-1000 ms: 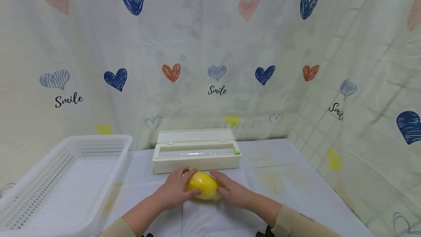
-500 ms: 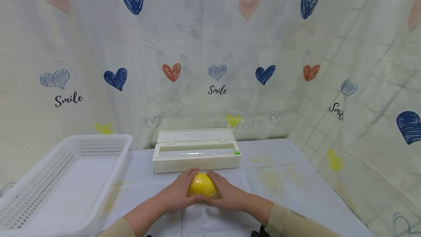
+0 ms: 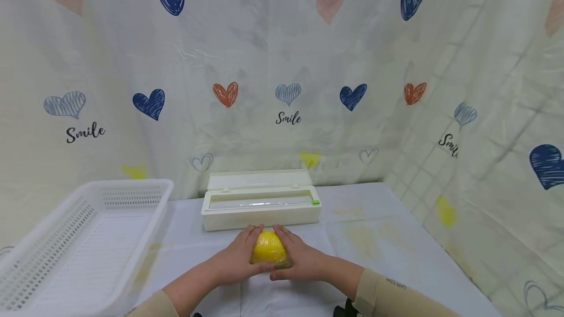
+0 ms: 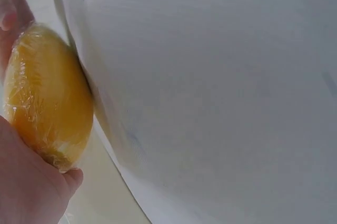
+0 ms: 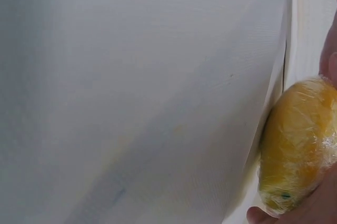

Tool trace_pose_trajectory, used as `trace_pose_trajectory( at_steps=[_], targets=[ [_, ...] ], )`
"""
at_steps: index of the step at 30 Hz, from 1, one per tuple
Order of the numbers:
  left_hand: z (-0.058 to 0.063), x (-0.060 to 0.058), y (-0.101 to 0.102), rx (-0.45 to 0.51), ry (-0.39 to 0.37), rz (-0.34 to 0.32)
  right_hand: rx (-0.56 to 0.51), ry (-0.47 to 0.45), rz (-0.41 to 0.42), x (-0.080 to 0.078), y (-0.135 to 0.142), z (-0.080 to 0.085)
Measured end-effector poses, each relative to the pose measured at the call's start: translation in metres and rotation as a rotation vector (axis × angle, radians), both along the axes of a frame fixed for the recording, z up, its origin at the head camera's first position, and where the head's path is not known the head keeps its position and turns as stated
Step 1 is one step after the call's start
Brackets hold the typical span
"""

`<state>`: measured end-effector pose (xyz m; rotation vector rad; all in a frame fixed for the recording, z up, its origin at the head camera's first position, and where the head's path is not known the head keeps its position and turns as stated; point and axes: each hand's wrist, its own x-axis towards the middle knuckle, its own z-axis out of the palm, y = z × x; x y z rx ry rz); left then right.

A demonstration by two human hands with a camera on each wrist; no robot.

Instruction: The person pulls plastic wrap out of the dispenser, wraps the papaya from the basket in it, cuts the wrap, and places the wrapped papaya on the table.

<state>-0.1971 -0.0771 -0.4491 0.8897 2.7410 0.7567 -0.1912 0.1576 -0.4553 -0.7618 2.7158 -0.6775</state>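
A yellow oval fruit [image 3: 269, 246], wrapped in clear cling film, sits between my two hands at the front of the table in the head view. My left hand [image 3: 236, 260] curves round its left side, thumb low at the front. From the right, my right hand [image 3: 305, 257] grips it the same way, and the thumbs nearly meet. Crinkled film covers the fruit [image 4: 50, 95] in the left wrist view. The right wrist view shows the fruit [image 5: 295, 139] with gathered film and a small dark green spot at its lower end.
Just beyond the hands stands a white cling film dispenser [image 3: 260, 219], lid raised, with a roll inside and a green slider at its right end. A white perforated basket [image 3: 165, 199] fills the left. White cloth [image 3: 365, 258] covers the table, and a heart-printed curtain [image 3: 246, 136] hangs behind.
The fruit has turned between my hands, its long side no longer facing the head camera. My right hand has moved left and closer round it. The head view has shifted slightly.
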Motion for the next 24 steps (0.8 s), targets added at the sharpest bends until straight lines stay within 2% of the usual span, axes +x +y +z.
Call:
trace_pose_trajectory(
  at_steps=[5, 13, 20, 24],
  targets=[
    [0.001, -0.001, 0.0, -0.009, -0.038, 0.004, 0.016, -0.006, 0.0, 0.0, 0.0, 0.002],
    [-0.002, 0.0, -0.002, -0.01, -0.003, 0.006, 0.029, -0.012, 0.017, 0.001, -0.003, 0.009],
    [-0.005, 0.0, -0.008, -0.035, -0.009, 0.009, 0.023, 0.007, 0.041, 0.0, -0.001, 0.009],
    [-0.006, 0.001, -0.013, 0.021, -0.028, 0.02, -0.012, 0.019, 0.054, -0.001, 0.003, 0.01]
  ],
)
